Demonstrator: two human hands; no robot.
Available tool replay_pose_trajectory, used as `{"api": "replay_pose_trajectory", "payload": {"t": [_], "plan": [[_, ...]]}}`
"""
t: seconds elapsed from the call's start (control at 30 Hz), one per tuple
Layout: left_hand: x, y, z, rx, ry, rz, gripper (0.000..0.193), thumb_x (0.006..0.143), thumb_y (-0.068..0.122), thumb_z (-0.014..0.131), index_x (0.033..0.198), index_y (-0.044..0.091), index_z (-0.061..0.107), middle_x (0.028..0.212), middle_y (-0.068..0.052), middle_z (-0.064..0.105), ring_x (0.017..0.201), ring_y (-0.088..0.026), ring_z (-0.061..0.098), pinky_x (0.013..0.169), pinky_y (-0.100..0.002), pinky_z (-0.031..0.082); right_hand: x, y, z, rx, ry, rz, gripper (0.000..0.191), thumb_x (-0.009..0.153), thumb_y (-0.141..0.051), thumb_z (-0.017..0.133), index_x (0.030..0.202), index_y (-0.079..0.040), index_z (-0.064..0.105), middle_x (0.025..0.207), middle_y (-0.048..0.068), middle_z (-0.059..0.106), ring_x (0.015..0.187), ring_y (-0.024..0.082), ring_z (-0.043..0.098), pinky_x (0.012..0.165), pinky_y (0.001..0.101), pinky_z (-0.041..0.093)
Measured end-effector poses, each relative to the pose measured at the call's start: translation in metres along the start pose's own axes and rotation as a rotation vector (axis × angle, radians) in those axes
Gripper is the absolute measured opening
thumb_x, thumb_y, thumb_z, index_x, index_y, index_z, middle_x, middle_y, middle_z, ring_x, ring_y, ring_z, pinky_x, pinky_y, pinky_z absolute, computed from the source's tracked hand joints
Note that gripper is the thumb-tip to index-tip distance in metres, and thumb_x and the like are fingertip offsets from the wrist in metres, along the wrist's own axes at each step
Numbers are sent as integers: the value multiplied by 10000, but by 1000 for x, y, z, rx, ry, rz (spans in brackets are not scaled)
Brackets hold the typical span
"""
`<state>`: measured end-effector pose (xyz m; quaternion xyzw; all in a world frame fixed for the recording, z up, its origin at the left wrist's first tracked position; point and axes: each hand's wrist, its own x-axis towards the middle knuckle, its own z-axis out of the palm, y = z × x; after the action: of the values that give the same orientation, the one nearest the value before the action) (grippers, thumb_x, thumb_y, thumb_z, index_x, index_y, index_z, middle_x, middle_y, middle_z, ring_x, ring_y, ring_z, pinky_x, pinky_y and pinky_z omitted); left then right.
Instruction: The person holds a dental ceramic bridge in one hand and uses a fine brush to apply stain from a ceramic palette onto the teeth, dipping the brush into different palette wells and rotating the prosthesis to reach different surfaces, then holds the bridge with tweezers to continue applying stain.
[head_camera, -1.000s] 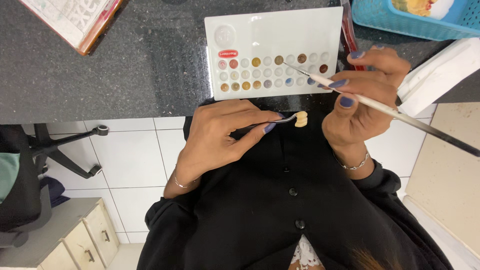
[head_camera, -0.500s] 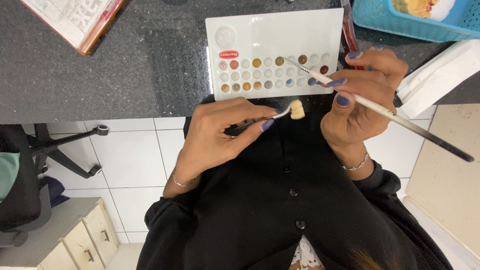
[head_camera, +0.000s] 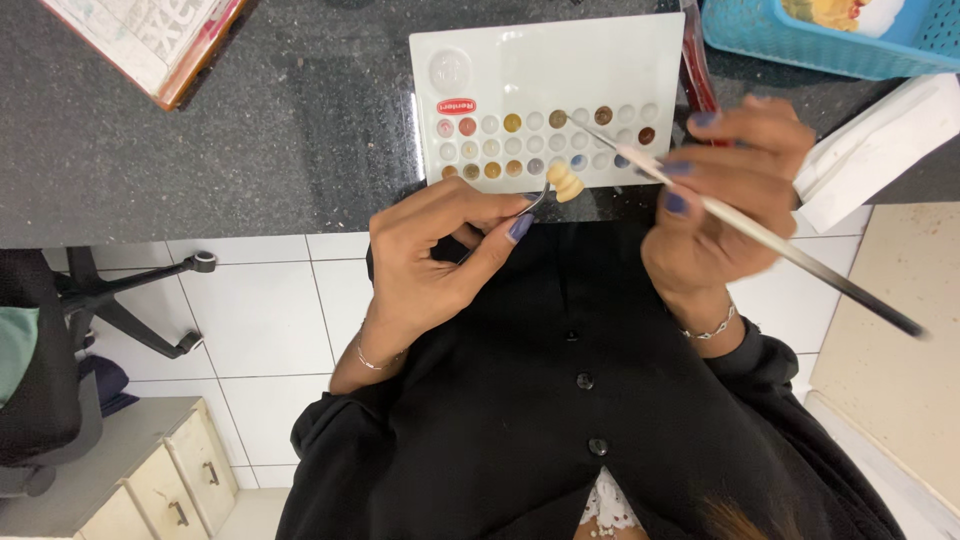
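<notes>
At the far left an office chair is seen on the white tiled floor, with a small set of drawers just below it. Up on the dark speckled counter, a book with an orange edge is cut off by the top border.

Moving inward, the left hand is found over the counter's front edge, above the black buttoned shirt. Its fingers are pinched together on a thin metal holder, and a small cream-coloured tooth piece is carried at the holder's tip. That piece is held just in front of the white palette, overlapping its lower edge, right below the rows of little round wells filled with tan, brown, red and bluish colours. A thin bracelet is worn at this wrist.

Further right, the right hand is closed around a long slim brush. The brush is laid slantwise: its fine tip is placed over the wells of the palette, just above the tooth piece, while its dark handle end is run out low toward the right. Whether the tip touches the paint cannot be told. A chain bracelet is worn here too.

At the far right, folded white paper is spread on the counter, and a blue plastic basket is parked at the top corner.
</notes>
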<state>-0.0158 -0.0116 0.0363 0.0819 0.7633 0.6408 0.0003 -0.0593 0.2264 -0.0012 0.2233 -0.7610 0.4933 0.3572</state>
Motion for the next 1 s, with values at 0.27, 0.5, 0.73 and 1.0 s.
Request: {"api": "replay_pose_trajectory", "payload": {"t": [0.27, 0.5, 0.73, 1.0], "plan": [[-2, 3, 3, 18, 58, -15, 157, 948, -28, 779, 1098, 7, 750, 928, -65, 735, 661, -70, 672, 563, -170, 502, 1, -17, -21, 35, 203, -154, 214, 1023, -346, 597, 987, -159, 500, 547, -26, 474, 821, 162, 576, 971, 445, 449], [-7, -7, 18, 58, 227, 131, 191, 917, -63, 769, 1096, -17, 719, 927, -92, 726, 726, -102, 715, 559, -173, 530, -2, -24, -10, 49, 119, -262, 270, 1046, -352, 577, 952, -131, 454, 514, 16, 571, 771, 188, 612, 1010, 458, 425], [-8, -10, 20, 111, 241, 155, 184, 905, -71, 777, 1073, -15, 723, 881, -79, 715, 697, -100, 702, 529, -174, 526, -1, -30, -3, 46, 65, -374, 241, 1041, -322, 620, 932, -134, 516, 555, -33, 604, 752, 177, 633, 977, 514, 421], [-7, -12, 21, 114, 242, 179, 177, 899, -73, 777, 1058, -20, 721, 883, -83, 720, 690, -99, 700, 517, -170, 536, -3, -28, -4, 55, 62, -397, 236, 1032, -347, 621, 934, -150, 535, 566, -33, 608, 768, 169, 646, 982, 506, 421]]}}
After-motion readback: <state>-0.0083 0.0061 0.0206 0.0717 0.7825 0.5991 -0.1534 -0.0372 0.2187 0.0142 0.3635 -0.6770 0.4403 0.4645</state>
